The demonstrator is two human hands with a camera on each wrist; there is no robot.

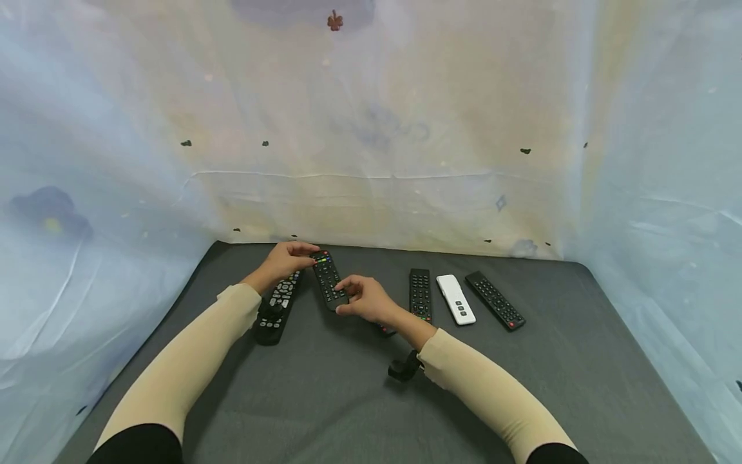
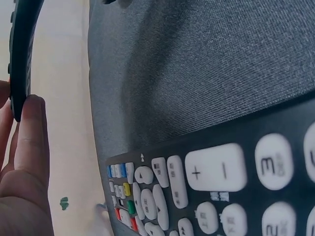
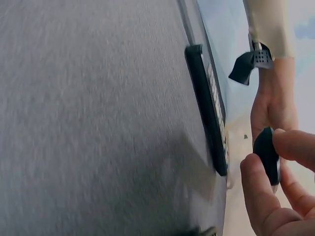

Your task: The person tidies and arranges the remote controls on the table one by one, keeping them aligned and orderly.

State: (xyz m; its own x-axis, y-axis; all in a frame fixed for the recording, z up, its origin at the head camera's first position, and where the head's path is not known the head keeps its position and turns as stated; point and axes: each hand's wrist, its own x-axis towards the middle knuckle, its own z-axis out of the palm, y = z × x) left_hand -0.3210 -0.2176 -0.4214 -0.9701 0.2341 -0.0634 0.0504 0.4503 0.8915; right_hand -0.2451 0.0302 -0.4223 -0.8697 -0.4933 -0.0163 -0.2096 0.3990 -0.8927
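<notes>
Both hands hold a black remote control [image 1: 328, 277] above the grey table. My left hand [image 1: 288, 258] pinches its far end, and my right hand [image 1: 371, 299] grips the near end between thumb and fingers. In the left wrist view that remote [image 2: 20, 59] appears edge-on, with the left fingers [image 2: 33, 132] against it. The right wrist view shows the near end of the remote [image 3: 267, 152] between right thumb and fingers. Below the left wrist lies a larger black remote with white buttons [image 1: 282, 293], partly covered by the wrist camera.
Right of the hands lie a black remote [image 1: 420, 293], a white remote [image 1: 456, 299] and a slanted black remote [image 1: 494, 300]. Something dark with red spots [image 1: 387, 330] shows partly under the right forearm. Patterned cloth [image 1: 382, 212] hangs behind the grey tabletop [image 1: 324, 399].
</notes>
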